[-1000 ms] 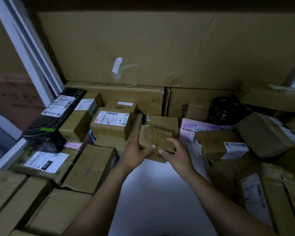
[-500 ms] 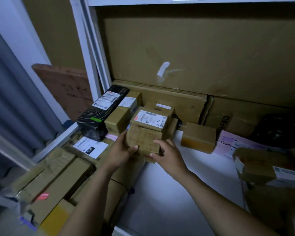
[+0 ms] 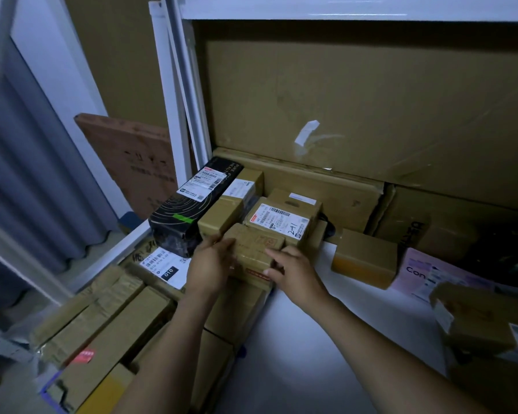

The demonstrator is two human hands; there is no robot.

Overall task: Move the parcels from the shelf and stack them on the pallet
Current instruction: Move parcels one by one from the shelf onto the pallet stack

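So far: judging by the crowded flat white shelf board, most of the job is lying ahead. No pallet is showing for certain, so nothing is counting as stacked.
Landmark: the brown cardboard box with a white label marked "241" is serving as reference for every place below.
Low heap: several taped brown cardboard parcels are lying well left of and below the landmark. Whether they are sitting on shelf or pallet, I cannot tell.
Black carton: a long black cardboard carton with white labels and a green tab is lying just left of the landmark.
Left hand: its fingers are curling round the left end of the parcel in hand, grasping it.
Parcel in hand: a small brown tape-wrapped cardboard parcel is sitting just in front of the landmark, between both hands.
Right hand: its fingers are clasping the same parcel's right end.
Loose box: a plain small brown cardboard box is resting on the board right of the landmark, apart from it.
Lilac packet: a flat lilac printed packet is lying farther right.
Contents: the shelf is holding all these, and every carton is showing sealed, hiding what is inside.
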